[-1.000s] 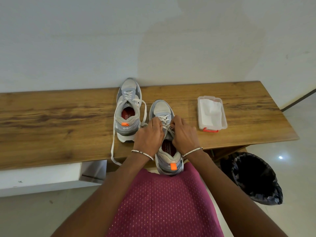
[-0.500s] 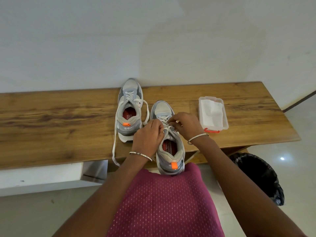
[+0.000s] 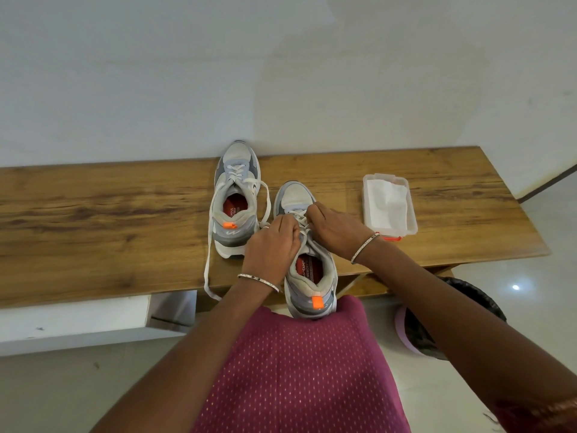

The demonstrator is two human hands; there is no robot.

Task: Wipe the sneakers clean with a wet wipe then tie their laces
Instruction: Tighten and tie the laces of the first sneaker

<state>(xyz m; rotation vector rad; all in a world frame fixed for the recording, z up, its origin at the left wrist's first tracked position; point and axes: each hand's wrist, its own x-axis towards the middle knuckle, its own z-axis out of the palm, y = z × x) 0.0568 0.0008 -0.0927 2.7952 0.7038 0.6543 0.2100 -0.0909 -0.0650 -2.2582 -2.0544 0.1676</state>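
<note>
Both hands, the left hand (image 3: pixel 274 245) and the right hand (image 3: pixel 335 228), pinch the white laces (image 3: pixel 302 220) of the near sneaker (image 3: pixel 307 270), pulling them tight. Its heel hangs off the wooden bench (image 3: pixel 109 232), close to her. The other sneaker (image 3: pixel 235 198) waits untied beside it.

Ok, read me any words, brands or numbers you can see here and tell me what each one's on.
"CAMPUS": red insole of the far sneaker; a smaller line beside it is too blurred to read.
"CAMP...": red insole of the near sneaker, the rest cut off by the collar; a second line may start "MEMORY", unclear.
Wipe box: no text legible.
</note>
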